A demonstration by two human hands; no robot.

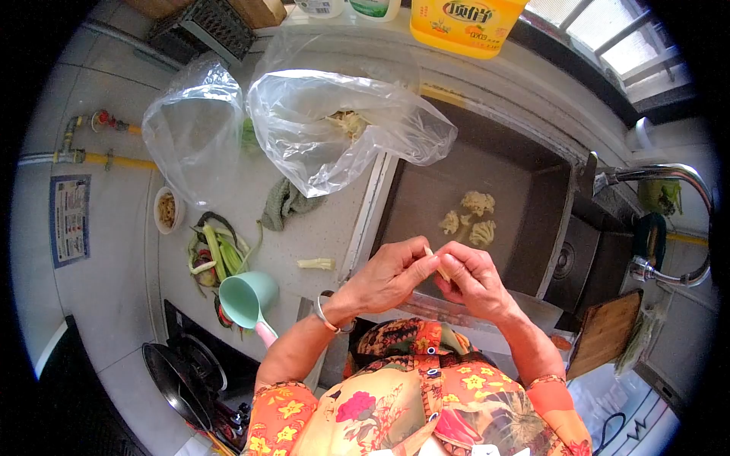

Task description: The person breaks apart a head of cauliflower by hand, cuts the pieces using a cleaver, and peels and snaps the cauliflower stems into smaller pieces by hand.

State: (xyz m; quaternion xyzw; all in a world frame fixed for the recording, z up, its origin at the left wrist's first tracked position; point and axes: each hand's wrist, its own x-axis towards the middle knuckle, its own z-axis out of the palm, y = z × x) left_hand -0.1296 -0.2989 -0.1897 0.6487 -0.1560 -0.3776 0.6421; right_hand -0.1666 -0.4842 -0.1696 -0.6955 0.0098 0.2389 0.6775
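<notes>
My left hand [391, 275] and my right hand [477, 283] meet over the near edge of the sink basin [414, 186]. Both are closed in a pinch around a small pale cauliflower piece [430, 252], mostly hidden by the fingers. Beyond them, several cauliflower florets [477, 203] lie together in the basin, which seems to hold water. A pale cut stalk [315, 264] rests on the counter left of the sink. Behind it, a clear plastic bag [304, 152] with pale scraps inside overlaps the basin's far left corner.
A mint-green dipper [251, 296], vegetables [220, 251], a grey-green cloth [287, 204] and a small bowl [168, 210] are on the left counter. Another clear bag [194, 129] stands behind. The faucet [669, 175] and a wooden cutting board [606, 332] are at right. A yellow detergent bottle [465, 26] is at the back.
</notes>
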